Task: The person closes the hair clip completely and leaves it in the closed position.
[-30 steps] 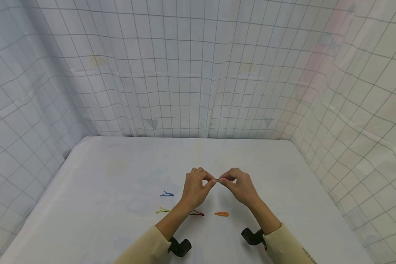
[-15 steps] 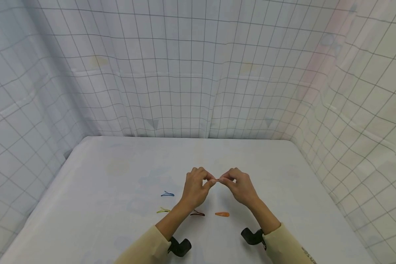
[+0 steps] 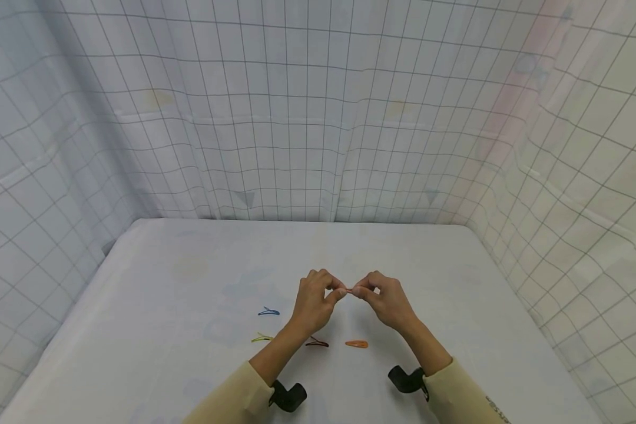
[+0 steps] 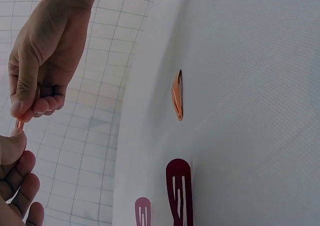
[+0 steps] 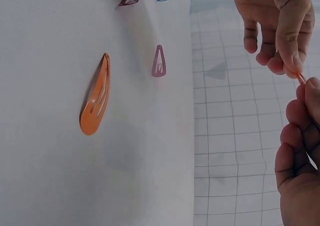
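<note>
At your far left on the white surface (image 3: 191,330), the yellow-green clip (image 3: 262,337) lies partly behind your forearm, with the blue clip (image 3: 268,311) just beyond it, its prongs splayed; the clips lie apart from one another, likely so that each can be taken up singly; next comes your left hand (image 3: 312,300), its grip clamped by thumb and fingertip on one end of the orange-red piece (image 3: 349,290); near your left wrist is the dark red clip (image 3: 317,342), also splayed, while the mauve clip (image 5: 159,62) shows only in the wrist views, probably because your left hand hides it from above; the orange-red piece is between your two hands, raised off the surface, which seems to give your fingers room to work without brushing the clips; most of it is covered, so you cannot tell its full shape; the orange clip (image 3: 357,344) rests flat nearer you; at the right, your right hand (image 3: 389,303) has its grip pinched on the piece's other end, presumably because so slim a thing is steadier held at both ends.
</note>
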The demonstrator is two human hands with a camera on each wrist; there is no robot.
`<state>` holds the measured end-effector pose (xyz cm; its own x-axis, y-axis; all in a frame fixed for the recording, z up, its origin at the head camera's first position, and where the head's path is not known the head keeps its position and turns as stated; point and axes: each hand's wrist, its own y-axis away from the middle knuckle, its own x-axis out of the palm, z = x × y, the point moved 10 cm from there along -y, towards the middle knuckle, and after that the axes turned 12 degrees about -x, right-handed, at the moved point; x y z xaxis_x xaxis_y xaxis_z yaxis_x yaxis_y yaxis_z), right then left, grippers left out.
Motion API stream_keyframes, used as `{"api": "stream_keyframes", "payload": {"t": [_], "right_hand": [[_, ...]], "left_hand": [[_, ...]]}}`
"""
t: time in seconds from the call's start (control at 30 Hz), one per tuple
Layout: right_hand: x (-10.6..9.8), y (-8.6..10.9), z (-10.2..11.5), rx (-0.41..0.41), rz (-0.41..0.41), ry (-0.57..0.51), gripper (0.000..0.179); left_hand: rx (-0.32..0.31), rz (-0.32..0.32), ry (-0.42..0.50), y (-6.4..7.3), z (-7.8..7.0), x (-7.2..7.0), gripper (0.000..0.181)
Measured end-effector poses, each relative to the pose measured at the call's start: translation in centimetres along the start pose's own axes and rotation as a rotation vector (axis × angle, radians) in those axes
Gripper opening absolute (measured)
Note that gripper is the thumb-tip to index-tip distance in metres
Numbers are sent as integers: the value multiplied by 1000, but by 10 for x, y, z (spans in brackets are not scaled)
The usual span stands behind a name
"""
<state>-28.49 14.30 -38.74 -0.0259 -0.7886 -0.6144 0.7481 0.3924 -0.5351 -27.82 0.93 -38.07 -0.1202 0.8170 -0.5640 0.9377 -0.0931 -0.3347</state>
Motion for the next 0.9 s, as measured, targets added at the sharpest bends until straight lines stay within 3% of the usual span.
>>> {"api": "stream_keyframes", "payload": {"t": [0.37,0.6,0.9], "right_hand": [[-3,-1,2,-26,-45,-28,7],[-4,1,2,-39,-53,24,11],[-9,5,11,-169,-93,147,27]], "left_hand": [[-30,3,-18,-1,4,2,8],[-51,17,-16,-1,5,3,9],[-85,27,0,-2,10,4,7]]}}
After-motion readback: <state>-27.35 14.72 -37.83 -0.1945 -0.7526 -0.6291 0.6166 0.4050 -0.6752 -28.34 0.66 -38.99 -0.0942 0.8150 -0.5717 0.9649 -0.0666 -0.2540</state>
